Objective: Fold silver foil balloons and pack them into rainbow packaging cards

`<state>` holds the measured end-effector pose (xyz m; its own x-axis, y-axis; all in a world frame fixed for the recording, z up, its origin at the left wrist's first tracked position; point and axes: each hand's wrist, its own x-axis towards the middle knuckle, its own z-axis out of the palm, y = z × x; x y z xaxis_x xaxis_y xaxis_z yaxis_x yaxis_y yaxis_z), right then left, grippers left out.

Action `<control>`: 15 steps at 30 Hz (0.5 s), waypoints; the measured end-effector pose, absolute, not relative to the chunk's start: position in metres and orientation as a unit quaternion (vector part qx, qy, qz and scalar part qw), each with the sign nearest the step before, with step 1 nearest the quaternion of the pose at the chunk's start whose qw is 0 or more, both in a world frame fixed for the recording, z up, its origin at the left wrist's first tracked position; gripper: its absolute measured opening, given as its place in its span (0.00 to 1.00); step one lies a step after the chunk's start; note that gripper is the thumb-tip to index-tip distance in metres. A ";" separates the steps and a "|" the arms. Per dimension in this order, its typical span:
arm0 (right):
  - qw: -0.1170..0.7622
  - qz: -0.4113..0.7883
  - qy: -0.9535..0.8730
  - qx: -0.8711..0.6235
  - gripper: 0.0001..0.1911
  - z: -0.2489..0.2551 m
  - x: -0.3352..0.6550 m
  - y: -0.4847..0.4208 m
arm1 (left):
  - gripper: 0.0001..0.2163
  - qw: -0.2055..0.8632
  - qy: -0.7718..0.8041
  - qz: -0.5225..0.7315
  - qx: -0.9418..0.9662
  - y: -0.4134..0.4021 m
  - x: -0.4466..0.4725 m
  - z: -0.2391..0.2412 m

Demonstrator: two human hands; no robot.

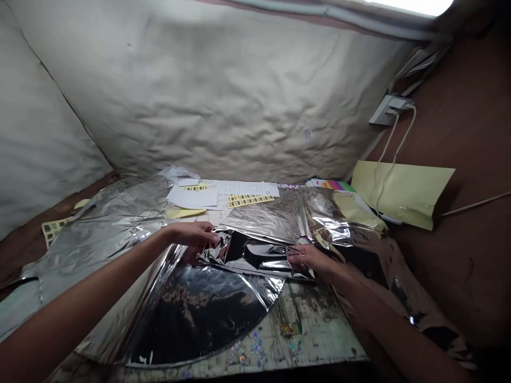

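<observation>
A shiny silver foil sheet [255, 255] is folded into a strip across the middle of the table. Its left end is pinched in my left hand [195, 234], and my right hand [305, 256] grips it near the right end. Under and in front of the strip lies a large reflective foil piece [199, 314] with a curved edge. More silver foil [115, 229] spreads out on the left, beneath my left forearm. Another foil sheet [363, 260] covers the right side of the table, by my right forearm.
White papers [195, 196] and yellow sticker strips [251, 200] lie at the back. Small glittering bits [255, 348] are scattered on the worn table [319, 324] near its front edge. At right, a yellow sheet [403, 189] leans below a wall socket [389, 110] with hanging white cables.
</observation>
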<state>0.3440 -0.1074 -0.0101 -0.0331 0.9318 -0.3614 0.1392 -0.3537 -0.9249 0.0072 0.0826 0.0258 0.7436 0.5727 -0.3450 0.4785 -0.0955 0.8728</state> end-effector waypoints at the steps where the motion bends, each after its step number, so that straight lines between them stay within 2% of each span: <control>1: 0.356 0.568 -0.434 -0.601 0.18 -0.013 0.343 -0.106 | 0.20 0.599 0.358 0.031 0.716 0.083 0.003 0.020; 4: 0.380 0.587 -0.381 -0.604 0.20 -0.017 0.340 -0.106 | 0.23 0.642 0.370 0.027 0.670 0.078 -0.005 0.000; 8: 0.372 0.585 -0.368 -0.620 0.20 -0.014 0.338 -0.105 | 0.20 0.588 0.408 0.077 0.694 0.061 -0.004 -0.010; 9: 0.363 0.584 -0.368 -0.627 0.20 -0.013 0.338 -0.104 | 0.23 0.536 0.425 0.102 0.722 0.055 -0.001 -0.007; 11: 0.344 0.579 -0.370 -0.640 0.20 -0.010 0.338 -0.103 | 0.27 0.355 0.449 0.158 0.804 0.041 0.008 0.004; 13: 0.332 0.565 -0.386 -0.650 0.19 -0.009 0.339 -0.103 | 0.25 0.153 0.424 0.195 0.871 0.024 0.022 0.014; 15: 0.327 0.547 -0.405 -0.656 0.19 -0.010 0.338 -0.104 | 0.24 0.050 0.349 0.178 0.919 0.010 0.041 0.014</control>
